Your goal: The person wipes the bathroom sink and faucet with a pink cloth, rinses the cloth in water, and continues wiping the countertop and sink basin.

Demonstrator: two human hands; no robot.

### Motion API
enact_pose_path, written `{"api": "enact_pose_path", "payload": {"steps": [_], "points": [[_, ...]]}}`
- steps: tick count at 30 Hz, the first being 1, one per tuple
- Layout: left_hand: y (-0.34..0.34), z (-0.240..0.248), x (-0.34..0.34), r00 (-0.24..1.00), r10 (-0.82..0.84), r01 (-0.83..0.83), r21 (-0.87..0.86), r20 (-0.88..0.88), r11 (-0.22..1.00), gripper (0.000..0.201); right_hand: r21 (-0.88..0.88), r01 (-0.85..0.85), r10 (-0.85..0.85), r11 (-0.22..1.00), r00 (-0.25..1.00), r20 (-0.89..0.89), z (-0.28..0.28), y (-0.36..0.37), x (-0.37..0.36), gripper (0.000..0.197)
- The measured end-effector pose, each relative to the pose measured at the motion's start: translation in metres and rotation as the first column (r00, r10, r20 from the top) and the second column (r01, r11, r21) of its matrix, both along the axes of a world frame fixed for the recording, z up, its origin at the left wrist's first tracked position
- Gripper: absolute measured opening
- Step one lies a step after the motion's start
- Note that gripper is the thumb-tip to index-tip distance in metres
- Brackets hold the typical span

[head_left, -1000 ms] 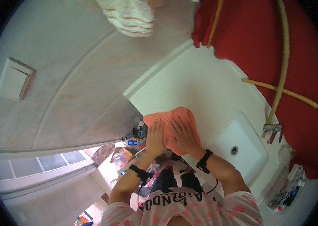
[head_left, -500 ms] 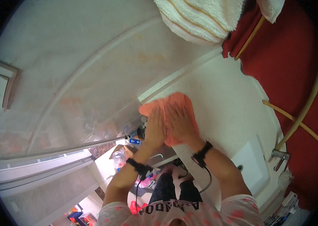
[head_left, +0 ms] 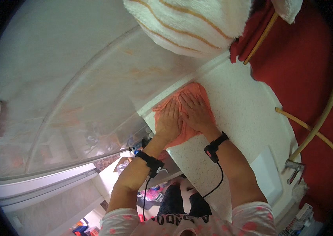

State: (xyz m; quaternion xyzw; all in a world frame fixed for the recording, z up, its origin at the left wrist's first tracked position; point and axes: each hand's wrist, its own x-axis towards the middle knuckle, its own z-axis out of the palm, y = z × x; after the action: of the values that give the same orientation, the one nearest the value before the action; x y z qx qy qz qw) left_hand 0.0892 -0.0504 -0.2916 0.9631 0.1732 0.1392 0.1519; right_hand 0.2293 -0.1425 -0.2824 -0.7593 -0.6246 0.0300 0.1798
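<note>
An orange cloth [head_left: 202, 94] lies spread and wrinkled on the speckled white countertop [head_left: 237, 114], near its left corner. Both palms press down on it. My left hand [head_left: 169, 121] rests flat on the cloth's left part, fingers stretched toward the back edge. Beside it, my right hand [head_left: 196, 113] also lies flat, its fingers extended up and left. The cloth's lower edge hangs a little past the counter's left side. Black straps with small boxes and cables circle both wrists.
A white sink [head_left: 267, 175] with a metal faucet [head_left: 294, 168] is at the right. Behind the counter hangs red fabric [head_left: 292, 59] with bamboo poles [head_left: 324, 106]. A white striped towel [head_left: 190, 27] hangs above. A pale wall [head_left: 95, 94] borders the left; items lie on the floor below.
Both hands and the cloth have moved slightly away from me and to the right over the countertop. The cloth now lies flatter and more spread out.
</note>
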Motion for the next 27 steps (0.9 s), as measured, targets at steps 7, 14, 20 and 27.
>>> {"api": "enact_pose_path", "payload": {"steps": [7,14,20,27], "points": [[-0.049,0.011,-0.041,0.991,0.008,-0.015,-0.058,-0.131,0.998,0.056,-0.038,-0.021,0.017,0.999,0.995,-0.101,-0.001,-0.053,-0.039,0.057],[-0.015,-0.003,0.002,0.991,0.123,-0.118,0.114,-0.044,0.986,0.055,-0.02,0.217,-0.217,0.976,0.976,0.012,-0.018,-0.007,-0.027,0.054],[-0.039,-0.003,-0.024,0.97,0.237,-0.234,0.072,-0.048,0.97,0.053,-0.053,0.209,-0.209,0.977,0.978,0.004,-0.015,-0.018,-0.047,0.06],[-0.043,-0.007,-0.058,0.961,0.236,-0.234,-0.03,0.145,0.972,0.044,0.165,0.095,-0.067,0.982,0.984,-0.168,-0.021,-0.025,-0.067,0.038]]}}
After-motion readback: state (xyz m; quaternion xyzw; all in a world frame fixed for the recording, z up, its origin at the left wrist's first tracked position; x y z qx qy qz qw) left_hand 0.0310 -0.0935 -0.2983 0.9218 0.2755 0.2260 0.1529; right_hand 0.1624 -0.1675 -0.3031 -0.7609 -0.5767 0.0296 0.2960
